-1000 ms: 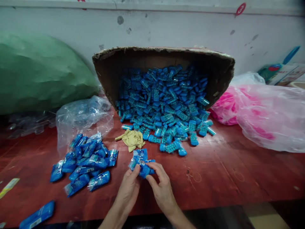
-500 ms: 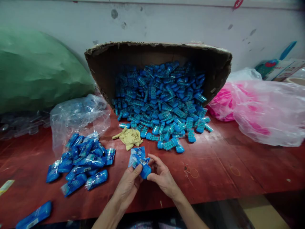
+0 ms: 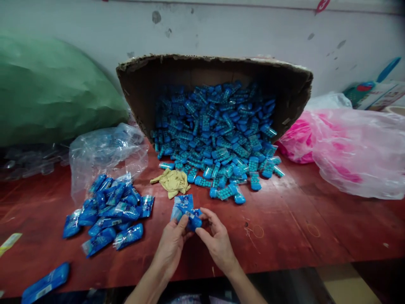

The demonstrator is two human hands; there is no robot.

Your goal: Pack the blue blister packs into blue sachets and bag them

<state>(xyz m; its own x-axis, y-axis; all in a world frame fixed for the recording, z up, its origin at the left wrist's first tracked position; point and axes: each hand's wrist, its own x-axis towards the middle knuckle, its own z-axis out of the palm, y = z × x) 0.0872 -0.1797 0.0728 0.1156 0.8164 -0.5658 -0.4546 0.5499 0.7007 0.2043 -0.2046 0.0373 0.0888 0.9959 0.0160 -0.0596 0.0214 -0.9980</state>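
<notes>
Right at the near edge of the red table, the left hand and right hand meet around one small blue packet. Both sets of fingers are closed on it, thumbs and fingertips pinching its lower end from either side, and a flap of clear printed wrapper sticks up just beyond the fingertips. The pinch looks shallow, and the film is probably slick, so the packet could slide out and drop onto the table or over the edge towards the person. Pulling unevenly could also tear the wrapper.

Left of the hold lies a heap of wrapped packets, with one stray packet further left; a dropped piece could get lost among them. Just beyond the hold sits a crumpled yellow glove. Further off, loose blue cases spill from a tipped cardboard box; a knock could send more sliding out. A green bag and pink bags flank it.
</notes>
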